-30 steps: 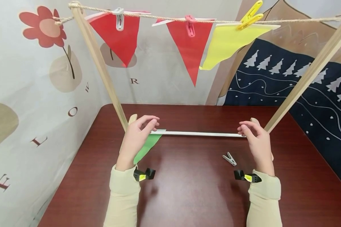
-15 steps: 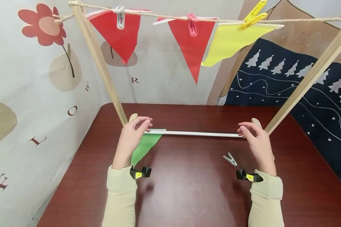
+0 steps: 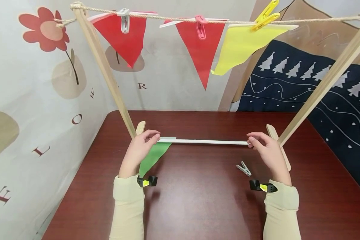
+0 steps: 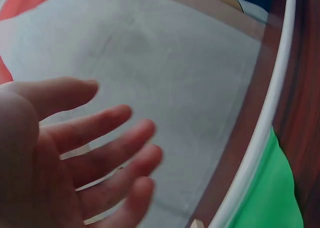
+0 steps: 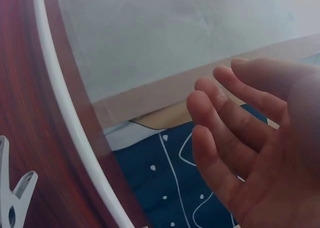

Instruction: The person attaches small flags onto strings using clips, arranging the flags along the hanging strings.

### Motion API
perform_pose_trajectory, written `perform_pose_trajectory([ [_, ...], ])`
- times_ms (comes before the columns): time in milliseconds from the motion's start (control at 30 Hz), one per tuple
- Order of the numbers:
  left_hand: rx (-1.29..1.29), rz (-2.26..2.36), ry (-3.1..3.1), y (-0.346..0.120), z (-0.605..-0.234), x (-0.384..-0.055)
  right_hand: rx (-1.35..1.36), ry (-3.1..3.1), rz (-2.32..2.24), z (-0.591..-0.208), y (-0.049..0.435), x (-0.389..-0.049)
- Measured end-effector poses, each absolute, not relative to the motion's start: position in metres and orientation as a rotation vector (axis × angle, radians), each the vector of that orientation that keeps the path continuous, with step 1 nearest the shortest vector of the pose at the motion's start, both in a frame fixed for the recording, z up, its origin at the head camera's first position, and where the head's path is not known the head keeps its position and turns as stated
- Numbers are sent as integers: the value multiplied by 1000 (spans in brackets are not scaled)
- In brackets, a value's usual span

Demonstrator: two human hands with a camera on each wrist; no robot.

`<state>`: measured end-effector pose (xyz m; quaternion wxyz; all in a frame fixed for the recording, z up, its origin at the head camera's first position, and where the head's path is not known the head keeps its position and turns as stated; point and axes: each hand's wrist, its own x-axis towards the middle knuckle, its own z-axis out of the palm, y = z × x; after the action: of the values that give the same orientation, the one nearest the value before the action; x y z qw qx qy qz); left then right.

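Note:
My left hand [image 3: 137, 150] hovers at the left end of a white rod [image 3: 210, 142] that runs low across the wooden stand. Its fingers are loosely bent around nothing, as the left wrist view confirms. Below that hand lies a green pennant [image 3: 153, 156], its white top edge by the rod and part of it covered by the hand. At the rod's right end is my right hand [image 3: 267, 150], fingers relaxed and holding nothing in the right wrist view. A grey clothespin [image 3: 244, 169] lies on the table [image 3: 195, 200] near it.
Two wooden posts [image 3: 105, 70] carry a rope [image 3: 168, 16] overhead. From it hang two red pennants [image 3: 199, 50] and a yellow pennant [image 3: 246, 46], each held by a clothespin. Wooden feet [image 3: 283, 155] extend from the post bases. Printed cloth walls stand behind and at the sides.
My left hand has moved left and a little nearer to me, away from the rod's middle. The right hand has shifted slightly left, uncovering more of the right wooden foot.

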<state>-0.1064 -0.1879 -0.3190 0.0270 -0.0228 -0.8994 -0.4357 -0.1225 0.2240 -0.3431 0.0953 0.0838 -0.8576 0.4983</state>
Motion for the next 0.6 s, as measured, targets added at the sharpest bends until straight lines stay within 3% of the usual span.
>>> perform_pose_trajectory([
  [600, -197, -730, -3252, -188, -362, -120, 345, -3028, 1392, -373, 243, -132],
])
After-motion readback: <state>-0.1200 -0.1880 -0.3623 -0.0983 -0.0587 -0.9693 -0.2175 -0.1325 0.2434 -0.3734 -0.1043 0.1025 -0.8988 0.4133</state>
